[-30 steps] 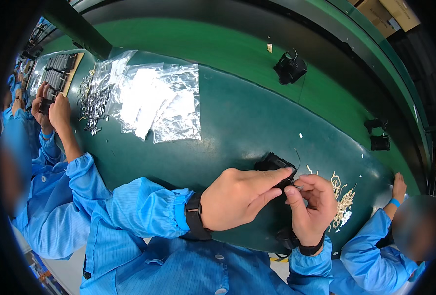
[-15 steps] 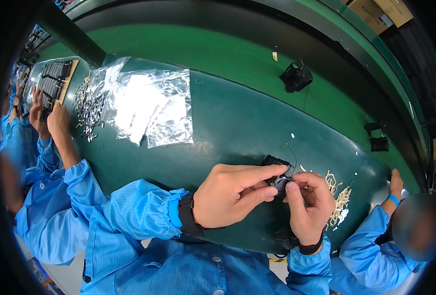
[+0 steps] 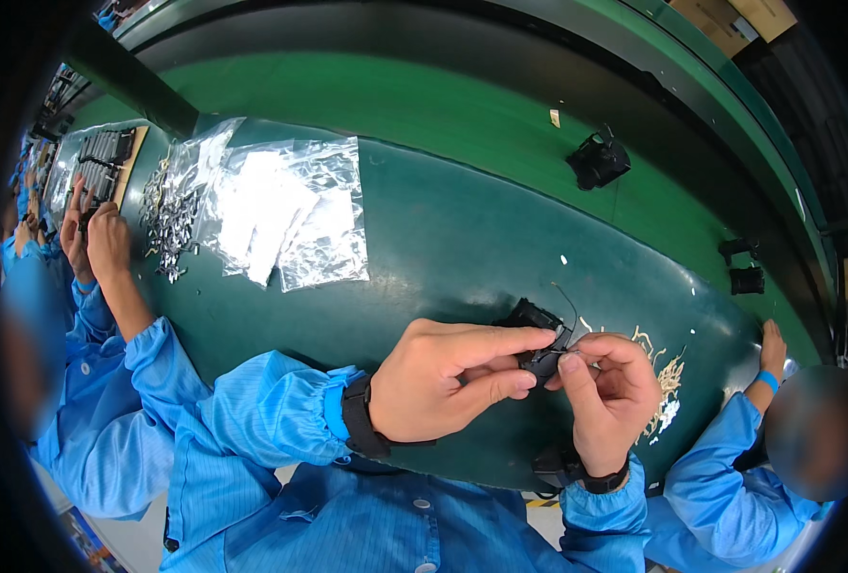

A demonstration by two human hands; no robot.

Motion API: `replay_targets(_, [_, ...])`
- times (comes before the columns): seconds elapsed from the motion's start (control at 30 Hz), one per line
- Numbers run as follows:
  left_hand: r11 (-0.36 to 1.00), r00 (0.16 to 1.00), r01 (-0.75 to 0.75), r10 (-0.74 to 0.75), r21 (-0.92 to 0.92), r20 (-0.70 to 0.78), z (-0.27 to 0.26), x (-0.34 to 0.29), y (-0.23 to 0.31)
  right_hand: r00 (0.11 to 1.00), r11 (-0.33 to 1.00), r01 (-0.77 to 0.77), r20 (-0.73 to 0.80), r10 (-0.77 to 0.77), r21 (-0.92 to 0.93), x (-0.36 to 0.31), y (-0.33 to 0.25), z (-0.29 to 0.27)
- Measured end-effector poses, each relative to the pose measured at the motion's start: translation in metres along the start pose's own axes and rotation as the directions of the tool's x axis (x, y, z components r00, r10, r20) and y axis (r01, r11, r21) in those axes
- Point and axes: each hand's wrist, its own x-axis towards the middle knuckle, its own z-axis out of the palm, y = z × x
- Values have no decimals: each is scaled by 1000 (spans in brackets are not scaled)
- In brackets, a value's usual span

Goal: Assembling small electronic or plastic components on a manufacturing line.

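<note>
Left hand (image 3: 448,380): thumb and fingers clamped on the black part (image 3: 531,315), held over the near right of the surface (image 3: 424,239). Right hand (image 3: 617,392): fingertips at the part's right side; grip on the thin wire (image 3: 573,304) cannot be told. Compared with one second ago, the far black unit (image 3: 599,162) has moved right along the green belt (image 3: 443,105).

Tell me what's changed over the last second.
The black unit on the green strip moved right, as did the pale scrap. No visible grasp or release. Left hand and right hand stayed at the black part; the plastic bags stayed put.
</note>
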Motion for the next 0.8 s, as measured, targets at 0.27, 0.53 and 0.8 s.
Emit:
replay_targets(0.27, [999, 999, 30, -29, 19, -38, 0, 0, 3, 947, 844, 274, -25, -320, -461, 10, -7, 9])
replay_targets(0.53, [999, 998, 25, -26, -20, -59, 3, 2, 1, 675, 577, 727, 539, -504, -373, 4, -28, -1])
replay_targets(0.8, [997, 996, -36, 41, 73, -73, 4, 0, 1, 666, 499, 742, 578, -471, -449, 6, -19, 4])
